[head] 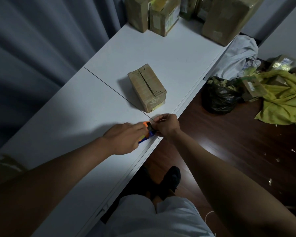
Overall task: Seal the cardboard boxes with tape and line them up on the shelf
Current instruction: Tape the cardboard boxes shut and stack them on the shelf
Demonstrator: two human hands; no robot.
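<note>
At counter edge | left hand (125, 137) grips tape dispenser (146, 131) | right hand (166, 125) pinches tape end | advise drawing enough to span box (147, 87) seam

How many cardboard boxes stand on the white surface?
5 visible: one box mid-surface, four boxes at the far end. More may be hidden behind.

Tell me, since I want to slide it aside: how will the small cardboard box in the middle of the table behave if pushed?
The box lies on its long side, so it will probably slide, not tip. The white table looks smooth, which should help. Its top seam gapes open, so the flaps may flex if pressed there.
</note>
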